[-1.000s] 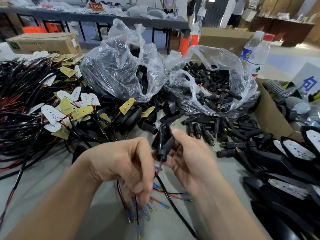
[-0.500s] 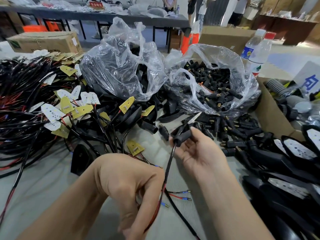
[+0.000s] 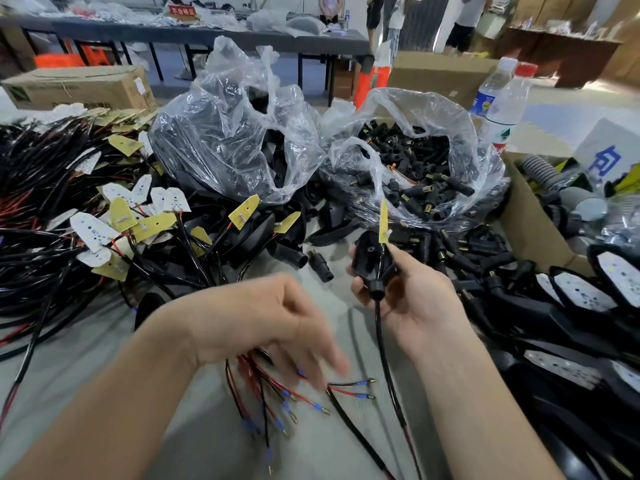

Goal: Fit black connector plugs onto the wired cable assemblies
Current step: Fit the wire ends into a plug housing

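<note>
Right hand (image 3: 412, 299) pinches the black plug (image 3: 371, 264) near the plug bag (image 3: 464, 133); left hand (image 3: 263, 317) blurred, grip unclear; seat it squarely.

A red sign (image 3: 182, 10) on the far table (image 3: 104, 29) reads 不合格区; a white card (image 3: 607, 157) bears a blue logo
</note>
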Motion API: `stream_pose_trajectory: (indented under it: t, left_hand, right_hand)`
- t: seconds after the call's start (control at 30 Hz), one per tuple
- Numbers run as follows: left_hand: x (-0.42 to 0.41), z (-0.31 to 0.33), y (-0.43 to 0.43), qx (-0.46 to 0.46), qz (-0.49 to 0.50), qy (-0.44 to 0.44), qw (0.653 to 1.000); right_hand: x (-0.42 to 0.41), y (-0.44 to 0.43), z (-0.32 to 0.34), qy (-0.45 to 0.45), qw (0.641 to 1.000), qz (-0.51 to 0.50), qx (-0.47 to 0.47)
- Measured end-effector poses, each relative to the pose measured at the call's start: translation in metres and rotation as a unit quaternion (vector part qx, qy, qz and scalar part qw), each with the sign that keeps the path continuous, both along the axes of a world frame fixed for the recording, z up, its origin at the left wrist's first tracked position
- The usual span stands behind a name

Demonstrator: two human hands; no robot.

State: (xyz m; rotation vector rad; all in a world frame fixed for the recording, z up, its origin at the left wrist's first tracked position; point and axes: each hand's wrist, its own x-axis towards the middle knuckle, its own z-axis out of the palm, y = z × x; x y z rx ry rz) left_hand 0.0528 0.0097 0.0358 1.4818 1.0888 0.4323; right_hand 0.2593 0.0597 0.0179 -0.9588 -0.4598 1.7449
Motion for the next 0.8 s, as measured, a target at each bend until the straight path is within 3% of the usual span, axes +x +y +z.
stream_pose_trajectory:
  t: [0.1,0.13,0.2,0.3,0.53,0.67,0.8]
  left_hand:
    - [0.012,-0.003,0.008,0.029,0.21,-0.166,0.963]
    - [0.017,-0.006,0.011,0.04,0.289,-0.178,0.94]
    - [0.025,-0.015,0.014,0.042,0.346,-0.172,0.921]
    - [0.03,-0.028,0.015,0.035,0.308,-0.153,0.938]
    - [0.011,-0.029,0.013,-0.051,0.166,-0.344,0.923]
    - [0.01,-0.032,0.01,-0.021,0.13,-0.308,0.942]
    - [0.013,-0.033,0.01,-0.005,0.143,-0.315,0.938]
  right_hand:
    - [-0.008,-0.006,0.003,-0.037,0.999,0.023,0.017]
    - [-0.011,-0.008,0.004,-0.049,0.998,0.035,0.022]
    - [-0.016,-0.014,0.004,-0.069,0.995,0.066,0.034]
    - [-0.022,-0.021,0.005,-0.063,0.99,0.118,0.054]
    - [-0.03,-0.025,0.01,0.004,0.985,0.172,-0.005]
    - [-0.031,-0.024,0.006,-0.041,0.987,0.155,0.001]
    - [-0.026,-0.022,0.001,-0.099,0.986,0.131,0.031]
